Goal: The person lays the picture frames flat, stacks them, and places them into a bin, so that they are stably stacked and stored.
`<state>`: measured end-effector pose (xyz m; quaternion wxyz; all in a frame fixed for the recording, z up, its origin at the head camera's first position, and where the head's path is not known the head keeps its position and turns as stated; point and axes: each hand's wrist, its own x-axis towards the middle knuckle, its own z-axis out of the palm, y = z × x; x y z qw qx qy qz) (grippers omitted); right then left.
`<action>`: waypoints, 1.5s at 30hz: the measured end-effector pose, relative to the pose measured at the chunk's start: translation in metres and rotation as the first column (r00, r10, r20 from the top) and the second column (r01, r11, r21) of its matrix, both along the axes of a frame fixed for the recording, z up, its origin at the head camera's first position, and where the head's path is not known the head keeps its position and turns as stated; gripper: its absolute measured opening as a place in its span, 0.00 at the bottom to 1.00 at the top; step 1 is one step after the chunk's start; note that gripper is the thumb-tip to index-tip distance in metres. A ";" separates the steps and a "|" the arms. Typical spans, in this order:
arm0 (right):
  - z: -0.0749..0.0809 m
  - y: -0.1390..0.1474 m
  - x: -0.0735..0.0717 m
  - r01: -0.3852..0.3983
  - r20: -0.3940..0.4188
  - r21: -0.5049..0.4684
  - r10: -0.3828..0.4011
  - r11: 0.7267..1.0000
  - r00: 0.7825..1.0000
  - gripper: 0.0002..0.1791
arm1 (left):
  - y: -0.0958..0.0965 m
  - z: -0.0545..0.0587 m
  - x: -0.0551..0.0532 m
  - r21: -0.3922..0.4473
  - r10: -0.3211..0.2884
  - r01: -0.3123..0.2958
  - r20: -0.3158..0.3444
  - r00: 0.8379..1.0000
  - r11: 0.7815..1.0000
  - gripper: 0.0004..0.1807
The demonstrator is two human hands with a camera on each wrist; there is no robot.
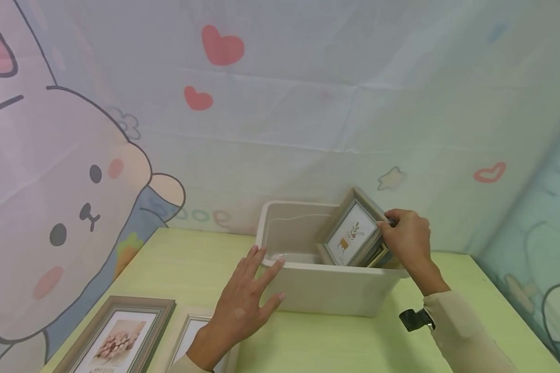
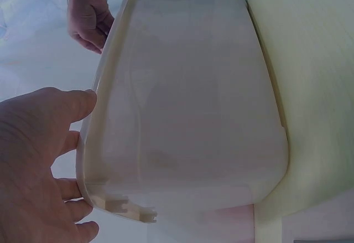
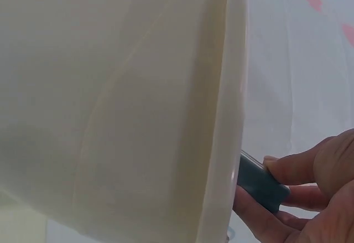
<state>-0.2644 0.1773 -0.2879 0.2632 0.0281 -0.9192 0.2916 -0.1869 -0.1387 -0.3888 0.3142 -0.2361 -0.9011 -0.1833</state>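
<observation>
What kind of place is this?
Perhaps a child's room, or a corner dressed up like one: the creased backdrop shows a big cartoon animal and pinkish-red hearts, behind a yellow-green table.

Dim, diffuse light casts soft shadows on the table (image 1: 457,282), the wrist views slightly hazy.

faint letters (image 1: 196,215) (some perhaps o's) on the backdrop (image 1: 298,129) and print (image 1: 101,370) under the flower picture (image 1: 120,339) are unreadable.

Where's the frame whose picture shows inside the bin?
In the head view, the frame sits tilted in the right half of the bin, beside the right hand.
</observation>
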 end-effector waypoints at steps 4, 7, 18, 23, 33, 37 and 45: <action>0.000 -0.004 0.000 -0.004 -0.019 0.052 0.005 0.999 1.000 0.19 | 0.000 0.001 0.000 -0.002 0.002 -0.002 0.003 1.000 1.000 0.33; -0.003 -0.006 0.000 -0.016 -0.033 0.078 0.019 0.997 0.999 0.19 | 0.000 0.001 0.000 -0.006 0.004 -0.004 0.004 1.000 1.000 0.33; -0.016 -0.012 0.001 -0.003 -0.068 0.199 0.017 0.980 0.998 0.17 | 0.002 0.000 0.001 -0.009 0.005 -0.005 0.016 1.000 1.000 0.33; -0.016 -0.012 0.002 -0.009 -0.095 0.233 0.031 0.972 0.995 0.16 | 0.002 0.001 0.001 -0.010 0.014 -0.014 0.007 1.000 1.000 0.33; -0.013 -0.017 0.008 -0.094 0.013 0.248 0.094 0.964 0.995 0.12 | -0.001 0.000 0.001 -0.018 0.019 -0.019 -0.006 1.000 1.000 0.33; -0.013 -0.021 0.007 -0.085 0.008 0.280 0.087 0.956 0.996 0.18 | 0.000 0.001 0.000 -0.016 0.017 -0.018 -0.009 1.000 1.000 0.33; -0.013 -0.022 0.010 -0.062 0.024 0.310 0.058 0.949 0.998 0.20 | 0.001 0.003 0.000 -0.017 0.011 -0.010 0.006 1.000 1.000 0.32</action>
